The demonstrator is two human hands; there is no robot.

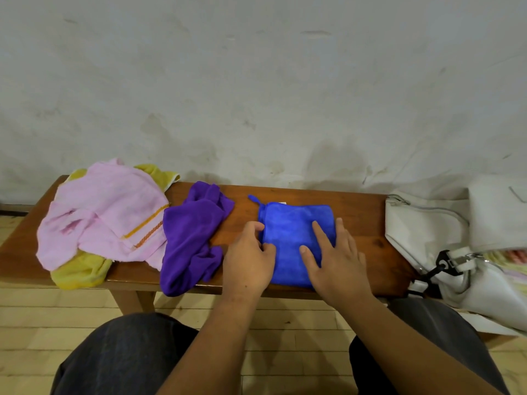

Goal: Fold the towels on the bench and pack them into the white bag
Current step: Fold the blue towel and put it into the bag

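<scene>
Behind everything, a pale, stained wall (pixel 256 81); in front of it, a brown wooden bench (pixel 365 223) over a pale yellow floor (pixel 42 323). Near the middle of the bench, lying flat and folded into a rough square, the blue towel (pixel 293 223), with a hanging loop trailing off its far left corner. Pressed palm-down on its right half, the right hand (pixel 336 260): fingers straight and spread, index finger set well apart from the others, gripping nothing. At the towel's left edge, the left hand (pixel 248 258): fingers curled in, thumb laid on top of the cloth, seemingly pinching that edge in a narrow grip. Just left of the blue towel and apart from it, a crumpled purple towel (pixel 191 238), hanging partly over the bench's near edge. Further left, touching the purple one, a rumpled pink towel (pixel 105 215) with an orange stripe, heaped over a yellow towel (pixel 79 269) showing behind and below it. At the right end of the bench, well apart from the blue towel, the white bag (pixel 422 223), slumped, with a zip along its top and a black clip on a strap at its near side; something pale and striped at its far right, too blurred to tell. At the bottom, two knees in dark trousers (pixel 128 352), either side of the forearms.
</scene>
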